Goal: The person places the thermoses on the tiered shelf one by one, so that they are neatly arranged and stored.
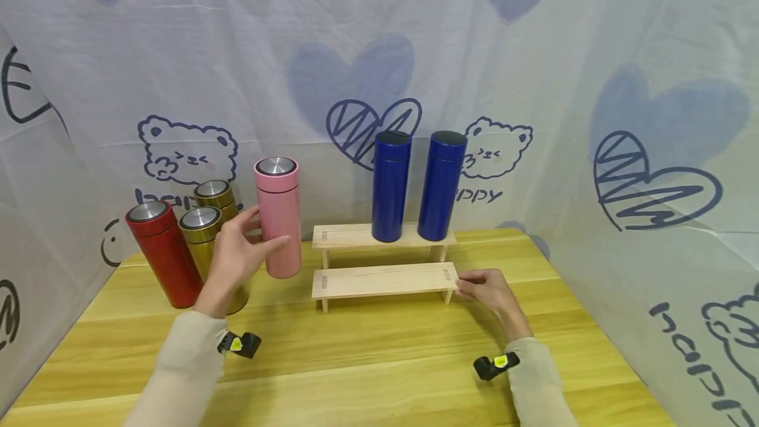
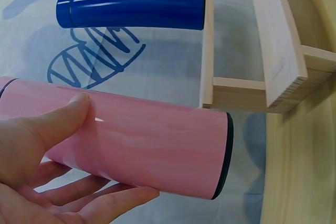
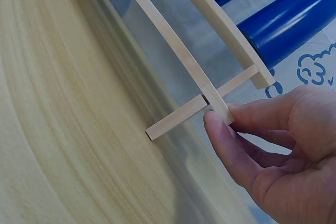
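Note:
My left hand [image 1: 236, 252] grips a pink thermos bottle [image 1: 281, 226], thumb on one side and fingers round the other. The bottle stays upright left of a two-step wooden stand [image 1: 379, 282]; a gap shows between its black base [image 2: 223, 156] and the tabletop in the left wrist view. On the stand's upper step are two blue thermos bottles [image 1: 390, 190], side by side towards its right. Thumb and fingers of my right hand [image 1: 491, 290] pinch the right end of the lower step [image 3: 181, 56], which bears nothing.
Left of my left hand stand a red thermos bottle [image 1: 166, 256] and two gold ones [image 1: 215, 195], the nearer gold one partly behind my wrist. Beneath everything is a wood-grain table [image 1: 367, 368]. A printed white cloth [image 1: 332, 12] hangs behind and at the sides.

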A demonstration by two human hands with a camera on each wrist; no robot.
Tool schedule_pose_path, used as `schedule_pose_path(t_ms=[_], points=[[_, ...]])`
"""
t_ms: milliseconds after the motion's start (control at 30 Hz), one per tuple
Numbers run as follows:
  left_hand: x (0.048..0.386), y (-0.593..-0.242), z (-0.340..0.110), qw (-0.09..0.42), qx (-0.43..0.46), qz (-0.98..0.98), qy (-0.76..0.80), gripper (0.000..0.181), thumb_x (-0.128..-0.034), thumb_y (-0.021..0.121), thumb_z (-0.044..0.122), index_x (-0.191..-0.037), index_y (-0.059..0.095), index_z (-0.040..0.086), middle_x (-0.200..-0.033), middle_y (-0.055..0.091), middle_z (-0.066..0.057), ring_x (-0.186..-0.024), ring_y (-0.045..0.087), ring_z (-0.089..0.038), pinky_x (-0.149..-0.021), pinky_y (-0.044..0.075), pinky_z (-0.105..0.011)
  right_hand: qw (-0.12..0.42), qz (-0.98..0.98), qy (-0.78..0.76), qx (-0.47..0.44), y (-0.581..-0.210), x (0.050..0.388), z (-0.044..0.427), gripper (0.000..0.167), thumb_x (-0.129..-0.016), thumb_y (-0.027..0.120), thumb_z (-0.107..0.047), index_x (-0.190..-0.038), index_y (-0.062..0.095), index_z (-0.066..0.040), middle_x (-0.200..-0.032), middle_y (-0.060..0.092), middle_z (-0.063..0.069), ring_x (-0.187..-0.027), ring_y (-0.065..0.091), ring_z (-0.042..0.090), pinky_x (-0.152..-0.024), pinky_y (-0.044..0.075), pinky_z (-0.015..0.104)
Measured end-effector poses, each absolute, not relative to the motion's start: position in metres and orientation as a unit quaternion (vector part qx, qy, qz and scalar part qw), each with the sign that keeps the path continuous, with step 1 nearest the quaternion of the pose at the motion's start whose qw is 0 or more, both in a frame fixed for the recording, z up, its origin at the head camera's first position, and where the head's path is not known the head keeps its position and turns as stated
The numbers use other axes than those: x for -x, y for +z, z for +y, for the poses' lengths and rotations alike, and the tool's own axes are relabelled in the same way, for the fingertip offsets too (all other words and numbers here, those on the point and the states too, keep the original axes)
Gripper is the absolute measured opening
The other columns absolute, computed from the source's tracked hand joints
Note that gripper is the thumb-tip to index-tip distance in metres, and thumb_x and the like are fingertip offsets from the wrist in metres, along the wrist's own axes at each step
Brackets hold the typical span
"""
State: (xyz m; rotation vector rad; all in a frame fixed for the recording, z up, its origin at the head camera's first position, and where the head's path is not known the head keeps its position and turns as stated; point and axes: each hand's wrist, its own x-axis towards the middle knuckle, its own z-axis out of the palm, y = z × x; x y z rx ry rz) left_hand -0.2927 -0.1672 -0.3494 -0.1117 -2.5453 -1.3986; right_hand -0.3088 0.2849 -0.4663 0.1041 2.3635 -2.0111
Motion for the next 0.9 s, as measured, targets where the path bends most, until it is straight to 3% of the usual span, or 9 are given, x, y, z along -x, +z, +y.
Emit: schedule_pose_path(t_ms=[167, 433, 900], points=[[0.296, -0.342, -0.166, 0.103, 0.043, -0.870, -0.481, 0.083, -0.0924, 0.079, 0.026, -0.161, 0.035, 0.009, -0.152, 0.052, -0.027, -0.131, 0.059, -0.048, -0.107, 0.052, -0.060, 0.021, 0.769, -0.637, -0.043, -0.464, 0.310, 0.283, 0.036, -0.097, 0.062, 0.009, -0.129, 0.055, 0.026, -0.113, 0.069, 0.031, -0.074, 0.072, 0.006, -0.076, 0.064, 0.023], [0.301, -0.335, -0.164, 0.093, 0.046, -0.866, -0.489, 0.084, -0.0925, 0.079, 0.027, -0.161, 0.034, 0.011, -0.154, 0.051, -0.025, -0.132, 0.059, -0.047, -0.110, 0.050, -0.060, 0.023, 0.772, -0.634, -0.038, -0.469, 0.312, 0.284, 0.034, -0.097, 0.061, 0.009, -0.126, 0.056, 0.025, -0.102, 0.072, 0.020, -0.075, 0.073, 0.007, -0.077, 0.064, 0.023], [0.311, -0.330, -0.156, 0.107, 0.069, -0.856, -0.501, 0.082, -0.0913, 0.080, 0.024, -0.159, 0.037, 0.008, -0.152, 0.053, -0.025, -0.130, 0.061, -0.045, -0.107, 0.054, -0.057, 0.019, 0.769, -0.638, -0.040, -0.468, 0.312, 0.284, 0.033, -0.096, 0.061, 0.010, -0.125, 0.057, 0.026, -0.104, 0.072, 0.025, -0.075, 0.073, 0.009, -0.076, 0.064, 0.023]])
